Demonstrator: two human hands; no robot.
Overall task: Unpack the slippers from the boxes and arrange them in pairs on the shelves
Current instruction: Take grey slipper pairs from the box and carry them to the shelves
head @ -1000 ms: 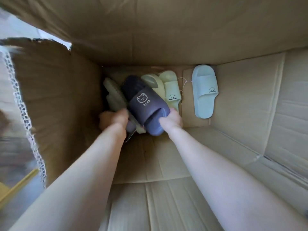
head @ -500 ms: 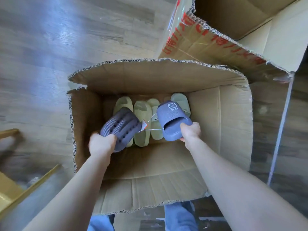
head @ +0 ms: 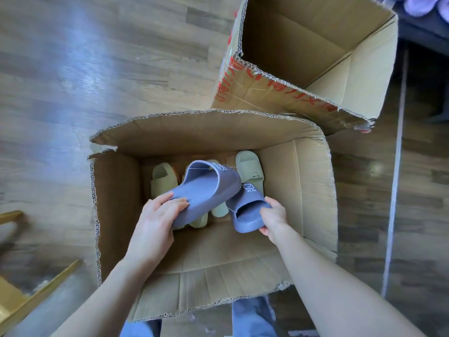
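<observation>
Clutching purple slipper (head: 206,188): left grip (head: 158,220) | second slipper (head: 247,211): right grip (head: 273,218) | over box (head: 313,190)

The purple-blue rubber slipper (head: 251,198) at 5 o'clock has the white word BEAR on its strap, under a little bear face. The brown cardboard box (head: 279,93) at 1 o'clock has big red writing that cannot be read.

left slipper (head: 206,188) turned from sole-up to footbed-up, now against right slipper (head: 250,203), both lifted higher
</observation>
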